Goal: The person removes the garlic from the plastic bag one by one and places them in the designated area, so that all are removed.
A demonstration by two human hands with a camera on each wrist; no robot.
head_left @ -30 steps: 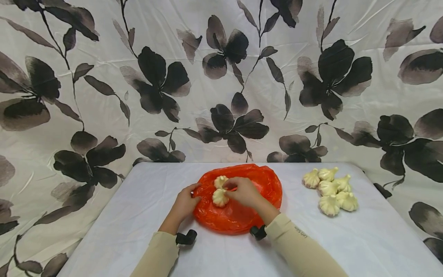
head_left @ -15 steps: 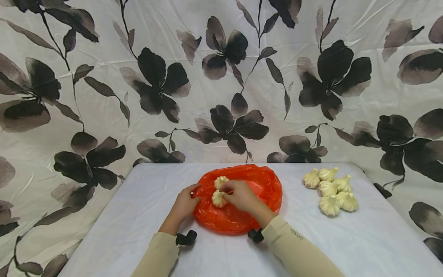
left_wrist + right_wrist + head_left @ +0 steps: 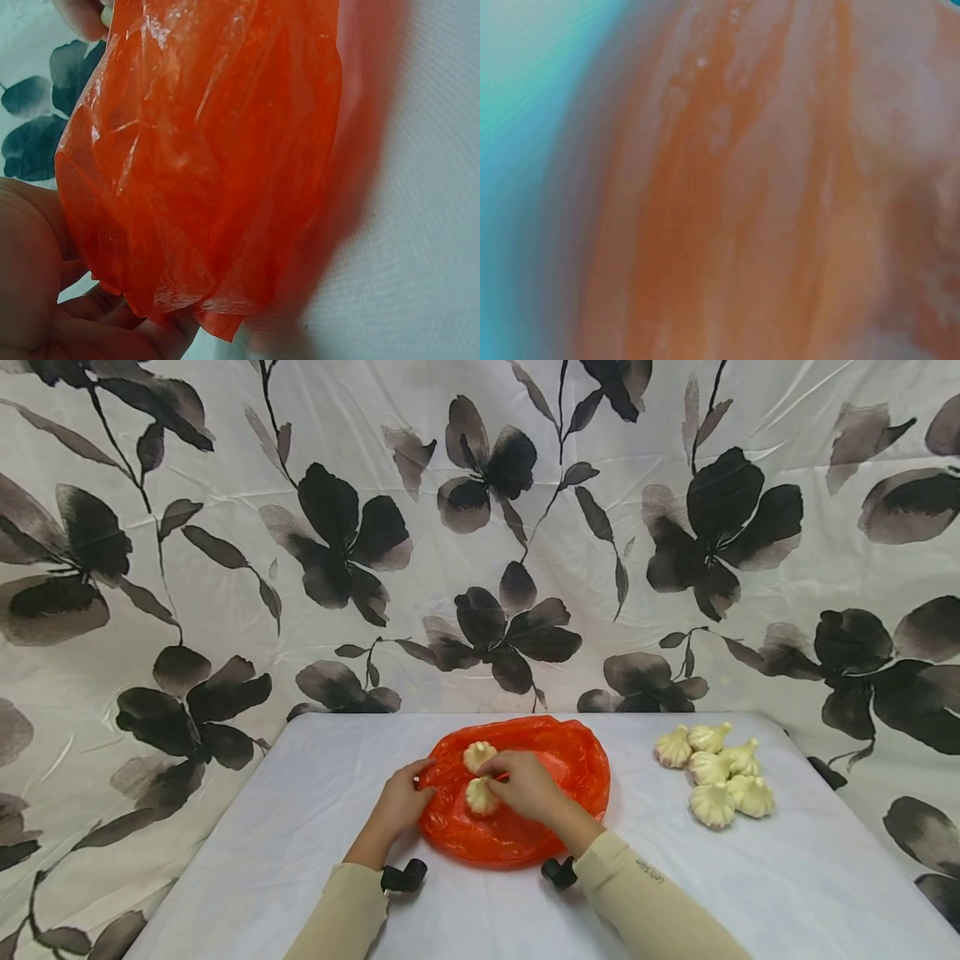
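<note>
A red plastic bag, its mouth spread wide, lies on the table. Two pale garlic bulbs are in it: a far bulb and a nearer bulb. My right hand reaches over the bag and pinches the nearer bulb by its top. At the left edge, my left hand holds the bag's side. In the left wrist view, fingers curl around the lower end of the red plastic. The right wrist view is blurred and filled mostly by the bag.
Several garlic bulbs sit in a cluster on the right of the white-covered table. A floral curtain hangs behind the table. Black wrist cameras stick out inward from both wrists.
The nearer bulb moved slightly left, then back right and a little toward me, with my right hand on it. The left hand and the bag have stayed in place.
</note>
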